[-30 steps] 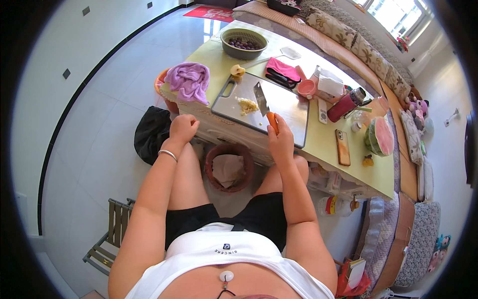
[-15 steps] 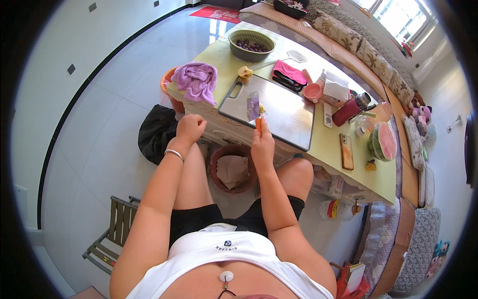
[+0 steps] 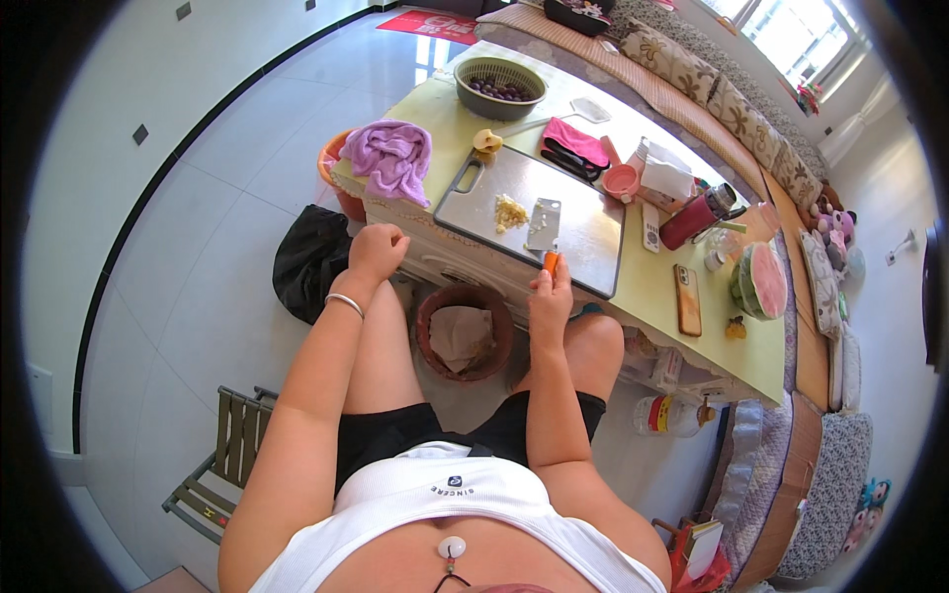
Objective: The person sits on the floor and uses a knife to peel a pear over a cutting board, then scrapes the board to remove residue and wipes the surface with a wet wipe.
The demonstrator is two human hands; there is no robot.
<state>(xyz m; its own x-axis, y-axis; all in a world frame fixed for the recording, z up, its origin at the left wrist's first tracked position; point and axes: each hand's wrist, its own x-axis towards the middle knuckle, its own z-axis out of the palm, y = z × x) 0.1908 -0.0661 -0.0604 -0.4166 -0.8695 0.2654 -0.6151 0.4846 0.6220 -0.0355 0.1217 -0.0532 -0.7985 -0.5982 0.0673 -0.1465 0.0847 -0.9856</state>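
Note:
My right hand (image 3: 551, 298) is closed round the orange handle (image 3: 550, 261) of a kitchen knife. Its rectangular blade (image 3: 544, 225) lies flat on or just above the cutting board (image 3: 590, 237), with a few pale bits on it. Left of the blade sits a small pile of chopped pale yellow pieces (image 3: 510, 212), whose kind I cannot make out. My left hand (image 3: 379, 252) hovers in a loose fist off the table's near edge, left of the board, with nothing visible in it.
Beyond the board are a basket of dark round fruit (image 3: 497, 89), a cut apple (image 3: 486, 141) and a pink cloth (image 3: 575, 145). A purple towel (image 3: 388, 158) lies left; a phone (image 3: 688, 299), flask (image 3: 697, 216) and cut watermelon (image 3: 759, 281) right. A bin (image 3: 465, 333) stands between my knees.
My right hand has moved the knife to the right, off the chopped pile, and the blade now shows its broad side. The pile is in plain view. My left hand has hardly moved.

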